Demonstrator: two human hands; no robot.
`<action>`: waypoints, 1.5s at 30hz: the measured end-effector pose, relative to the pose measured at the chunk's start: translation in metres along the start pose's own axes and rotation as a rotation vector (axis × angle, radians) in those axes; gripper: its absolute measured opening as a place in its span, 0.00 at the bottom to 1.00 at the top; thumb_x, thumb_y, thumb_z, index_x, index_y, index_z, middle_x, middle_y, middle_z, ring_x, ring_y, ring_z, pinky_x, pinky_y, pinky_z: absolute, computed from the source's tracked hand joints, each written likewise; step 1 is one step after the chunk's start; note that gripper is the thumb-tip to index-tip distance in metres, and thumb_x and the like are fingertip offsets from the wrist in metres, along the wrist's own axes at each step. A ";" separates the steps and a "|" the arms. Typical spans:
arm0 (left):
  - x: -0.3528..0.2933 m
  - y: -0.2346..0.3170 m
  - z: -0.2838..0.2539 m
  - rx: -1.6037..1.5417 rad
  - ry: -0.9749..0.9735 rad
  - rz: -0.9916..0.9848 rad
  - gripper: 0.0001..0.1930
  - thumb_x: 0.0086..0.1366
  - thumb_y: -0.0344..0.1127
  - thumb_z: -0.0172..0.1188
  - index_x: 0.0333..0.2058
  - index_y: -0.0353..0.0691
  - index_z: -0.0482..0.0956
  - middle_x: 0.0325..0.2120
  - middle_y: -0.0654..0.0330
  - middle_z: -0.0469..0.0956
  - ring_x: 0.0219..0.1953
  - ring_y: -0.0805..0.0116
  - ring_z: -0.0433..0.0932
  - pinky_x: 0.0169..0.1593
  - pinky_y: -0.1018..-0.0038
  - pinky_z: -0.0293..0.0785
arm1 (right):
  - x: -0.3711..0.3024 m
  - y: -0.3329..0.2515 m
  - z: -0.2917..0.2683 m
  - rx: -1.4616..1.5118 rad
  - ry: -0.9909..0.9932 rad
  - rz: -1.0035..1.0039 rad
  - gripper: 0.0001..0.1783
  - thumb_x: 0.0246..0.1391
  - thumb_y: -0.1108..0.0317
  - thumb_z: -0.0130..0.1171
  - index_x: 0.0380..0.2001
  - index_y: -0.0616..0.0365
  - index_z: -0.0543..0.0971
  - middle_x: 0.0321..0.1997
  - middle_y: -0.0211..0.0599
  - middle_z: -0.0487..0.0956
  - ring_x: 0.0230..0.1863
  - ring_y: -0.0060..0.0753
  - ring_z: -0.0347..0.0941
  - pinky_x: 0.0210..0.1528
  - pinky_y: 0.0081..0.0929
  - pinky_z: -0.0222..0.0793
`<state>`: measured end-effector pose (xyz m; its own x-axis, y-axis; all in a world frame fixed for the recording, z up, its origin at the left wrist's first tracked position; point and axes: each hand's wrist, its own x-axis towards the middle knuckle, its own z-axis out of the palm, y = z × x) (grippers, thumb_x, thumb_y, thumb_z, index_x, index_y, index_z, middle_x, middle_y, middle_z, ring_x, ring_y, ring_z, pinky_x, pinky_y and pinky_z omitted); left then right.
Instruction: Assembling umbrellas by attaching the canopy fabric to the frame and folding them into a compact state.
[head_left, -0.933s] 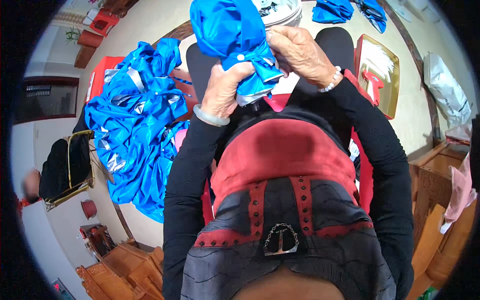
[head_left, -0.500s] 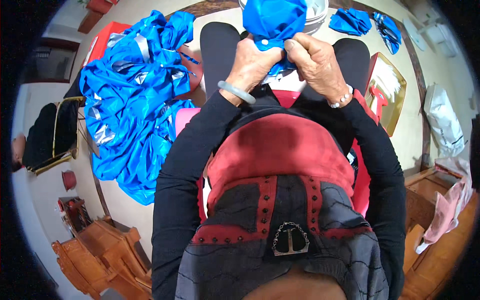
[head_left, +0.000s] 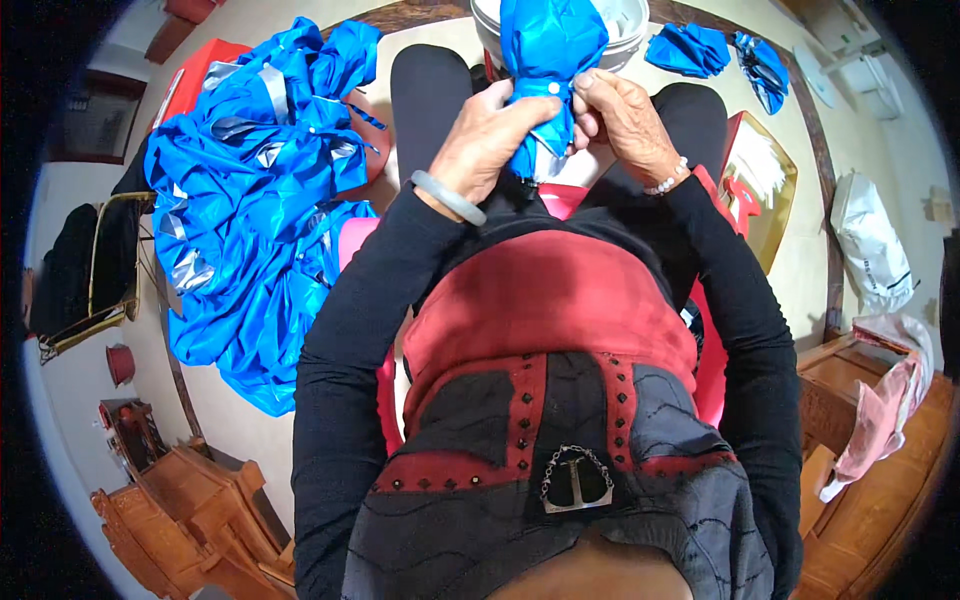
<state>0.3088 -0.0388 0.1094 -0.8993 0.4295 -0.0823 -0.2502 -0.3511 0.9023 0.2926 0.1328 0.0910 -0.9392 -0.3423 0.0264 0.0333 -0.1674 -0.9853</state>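
A blue umbrella [head_left: 553, 42], its cloth gathered in and silver on the inner side, stands upright between my hands above my lap. Round its narrow part runs a blue strap with a white snap button. My left hand [head_left: 492, 135] is wrapped round it from the left, thumb lying across the strap. On the other side, my right hand [head_left: 628, 122] has its fingers curled, with thumb and fingertips at the umbrella's right edge near the strap. Below my left hand a dark tip pokes out. The umbrella's top runs out of the picture.
To my left lies a big heap of blue umbrellas [head_left: 250, 220] beside a red box [head_left: 195, 75]. A white bucket [head_left: 625, 45] stands behind the held one. Two more blue umbrellas [head_left: 690, 52] lie far right, above an open box [head_left: 783, 215] with white pieces and a red tool.
My hands have moved apart a little. The left thumb now lies over the strap, and the right hand has shifted to the umbrella's edge. More of the strap and lower cloth shows.
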 end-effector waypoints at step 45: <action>0.022 -0.033 -0.019 0.792 0.169 0.349 0.21 0.48 0.40 0.61 0.36 0.28 0.72 0.31 0.47 0.76 0.34 0.58 0.77 0.38 0.69 0.72 | -0.002 -0.014 -0.002 -1.211 -0.044 -0.632 0.09 0.55 0.65 0.51 0.29 0.60 0.72 0.24 0.31 0.70 0.22 0.17 0.64 0.23 0.20 0.61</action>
<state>0.2907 -0.0333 0.0702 -0.9346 0.2548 0.2482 0.3148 0.2673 0.9108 0.2937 0.1374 0.1046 -0.6699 -0.5431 0.5062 -0.7327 0.5938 -0.3324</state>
